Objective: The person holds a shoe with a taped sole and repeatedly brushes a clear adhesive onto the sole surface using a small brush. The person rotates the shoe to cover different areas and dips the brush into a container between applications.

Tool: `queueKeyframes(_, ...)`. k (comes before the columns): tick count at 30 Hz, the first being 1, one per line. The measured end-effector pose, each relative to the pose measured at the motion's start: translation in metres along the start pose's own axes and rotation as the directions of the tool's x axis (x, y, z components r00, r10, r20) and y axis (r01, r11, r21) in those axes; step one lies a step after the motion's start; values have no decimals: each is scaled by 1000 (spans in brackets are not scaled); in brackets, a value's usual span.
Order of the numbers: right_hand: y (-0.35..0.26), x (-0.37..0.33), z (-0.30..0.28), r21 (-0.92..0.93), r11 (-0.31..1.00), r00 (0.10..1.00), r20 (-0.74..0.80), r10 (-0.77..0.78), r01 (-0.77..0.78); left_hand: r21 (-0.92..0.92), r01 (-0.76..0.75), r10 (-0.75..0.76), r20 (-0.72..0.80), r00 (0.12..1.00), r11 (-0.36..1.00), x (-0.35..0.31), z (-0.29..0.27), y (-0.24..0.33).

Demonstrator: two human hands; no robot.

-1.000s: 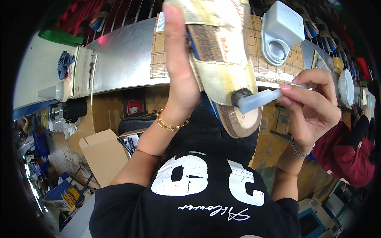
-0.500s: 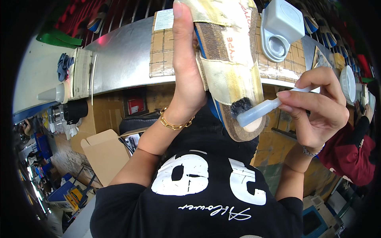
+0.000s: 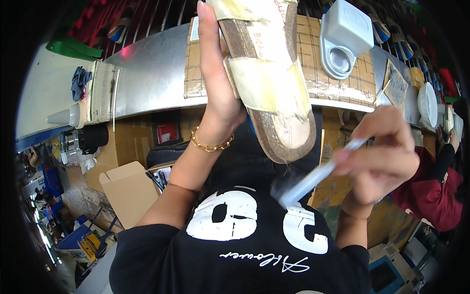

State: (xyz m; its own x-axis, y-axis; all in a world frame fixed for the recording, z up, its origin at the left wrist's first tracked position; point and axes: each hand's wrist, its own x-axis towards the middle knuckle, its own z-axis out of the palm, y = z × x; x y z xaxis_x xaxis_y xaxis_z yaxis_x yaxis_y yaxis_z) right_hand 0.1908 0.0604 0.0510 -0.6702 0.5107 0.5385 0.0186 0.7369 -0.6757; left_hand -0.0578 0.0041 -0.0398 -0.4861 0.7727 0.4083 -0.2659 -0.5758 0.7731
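Note:
My left hand (image 3: 218, 90) grips a sandal (image 3: 271, 85) by its left side, thumb up along the edge and fingers hidden behind it. Two wide cream straps with yellowish stains cross the sandal's brown cork-like footbed. Its rounded end points down toward my black shirt. To the lower right, my right hand (image 3: 382, 157) pinches the pale plastic handle of a brush (image 3: 309, 180). The brush is blurred, and its dark bristles sit below the sandal's end, apart from it.
A pale grey container (image 3: 347, 27) with a round well stands on a cardboard sheet (image 3: 196, 76) on the metal worktop (image 3: 147, 73). A white bowl (image 3: 427, 104) sits farther right, near a co-worker's maroon sleeve (image 3: 431, 191). An open carton (image 3: 125, 188) is at lower left.
The brush has come off the sandal's end and swung down and left toward my shirt. My left hand and the sandal have shifted slightly left and up.

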Motion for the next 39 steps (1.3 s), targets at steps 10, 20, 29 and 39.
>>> queueKeyframes(10,11,3,-5,87,995,984,169,-56,42,442,-55,71,-20,997,895,1,20,-3)
queueKeyframes(20,17,9,4,143,990,998,59,-4,-5,333,95,-118,52,992,938,13,34,0)
queueKeyframes(29,30,7,2,277,960,990,142,-9,-31,219,253,-276,82,958,942,14,43,7)
queueKeyframes(39,26,5,1,273,959,992,122,46,-78,12,452,-450,134,883,892,10,39,14)
